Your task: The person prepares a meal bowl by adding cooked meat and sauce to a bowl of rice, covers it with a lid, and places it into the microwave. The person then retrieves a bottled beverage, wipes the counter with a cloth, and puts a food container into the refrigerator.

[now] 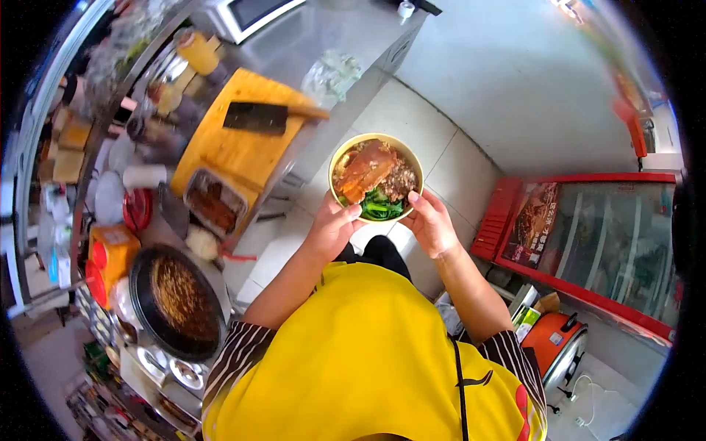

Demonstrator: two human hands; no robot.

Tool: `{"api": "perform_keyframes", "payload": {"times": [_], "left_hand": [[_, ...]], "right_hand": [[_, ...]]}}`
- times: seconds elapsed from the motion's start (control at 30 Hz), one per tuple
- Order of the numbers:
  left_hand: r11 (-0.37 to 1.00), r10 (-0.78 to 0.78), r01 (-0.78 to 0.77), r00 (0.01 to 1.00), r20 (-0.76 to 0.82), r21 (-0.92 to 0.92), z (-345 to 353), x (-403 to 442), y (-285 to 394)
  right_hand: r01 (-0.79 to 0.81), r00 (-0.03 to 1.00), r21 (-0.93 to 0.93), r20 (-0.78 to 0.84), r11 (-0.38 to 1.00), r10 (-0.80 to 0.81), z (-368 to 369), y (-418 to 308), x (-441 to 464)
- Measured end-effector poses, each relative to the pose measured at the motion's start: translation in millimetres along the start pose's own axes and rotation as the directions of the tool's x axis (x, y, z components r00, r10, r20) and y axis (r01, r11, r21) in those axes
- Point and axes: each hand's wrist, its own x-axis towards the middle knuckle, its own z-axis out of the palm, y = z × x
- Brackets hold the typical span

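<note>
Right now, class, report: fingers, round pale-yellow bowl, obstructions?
Left fingers, right fingers gripping bowl. Inside: reddish-brown meat, green leaves. No obstruction seen above.

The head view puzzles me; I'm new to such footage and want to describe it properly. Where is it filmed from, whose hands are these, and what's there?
There's no machine here. One camera worn on a person's head looks forward and down, so their yellow garment fills the bottom. Their bare left hand and right hand hold a bowl between them, with leafy greens, a reddish-brown slice and a crumbly topping. At picture left, a dark-bladed cleaver lies on a wooden board.
</note>
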Motion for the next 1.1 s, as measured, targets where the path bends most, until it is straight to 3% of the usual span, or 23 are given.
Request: {"api": "perform_keyframes", "payload": {"times": [0.13, 0.23, 0.53, 0.6, 0.67, 0.83, 0.9, 0.97, 1.0, 1.1], "left_hand": [[0.986, -0.104, 0.118, 0.988, -0.115, 0.121, -24.8, 98.8, 27.5], [0.968, -0.075, 0.125, 0.971, -0.226, 0.219, -34.8, 161.5, 31.8], [0.981, -0.018, 0.102, 0.899, -0.439, 0.168, -28.7, 356.8, 50.4], [0.984, 0.001, 0.082, 0.884, -0.468, 0.157, -33.6, 390.3, 47.8], [0.981, 0.037, 0.071, 0.849, -0.527, 0.183, -37.7, 414.8, 52.8], [0.947, 0.133, 0.108, 0.724, -0.677, 0.302, -66.8, 476.1, 72.7], [0.947, 0.226, 0.009, 0.693, -0.685, 0.322, -69.5, 490.5, 80.9], [0.919, 0.237, 0.106, 0.621, -0.748, 0.379, -61.9, 497.5, 96.7], [0.859, 0.255, 0.194, 0.641, -0.724, 0.474, -81.9, 500.7, 89.6], [0.746, 0.466, 0.095, 0.631, -0.62, 0.659, -86.8, 482.3, 77.2]], "right_hand": [[-0.039, 0.999, 0.026, -0.001, 0.999, 0.039, -23.9, -35.1, 101.3], [-0.062, 0.997, -0.012, 0.047, 0.998, 0.062, -38.9, -76.7, 160.9], [-0.341, 0.932, -0.249, 0.037, 0.907, 0.36, -78.9, -211.5, 381.4], [-0.337, 0.916, -0.294, 0.118, 0.895, 0.384, -83.7, -238.9, 420.3], [-0.37, 0.892, -0.331, 0.136, 0.868, 0.431, -91.0, -242.8, 461.6], [-0.272, 0.914, -0.493, 0.136, 0.826, 0.382, -79.4, -243.9, 552.5], [-0.258, 0.908, -0.523, 0.157, 0.812, 0.39, -67.2, -249.3, 573.1], [-0.24, 0.926, -0.489, 0.143, 0.839, 0.348, -47.2, -253.3, 578.7], [-0.232, 0.93, -0.51, 0.134, 0.828, 0.343, -52.1, -255.2, 584.6], [-0.23, 0.956, -0.622, -0.001, 0.749, 0.293, -45.5, -254.2, 576.4]]}}
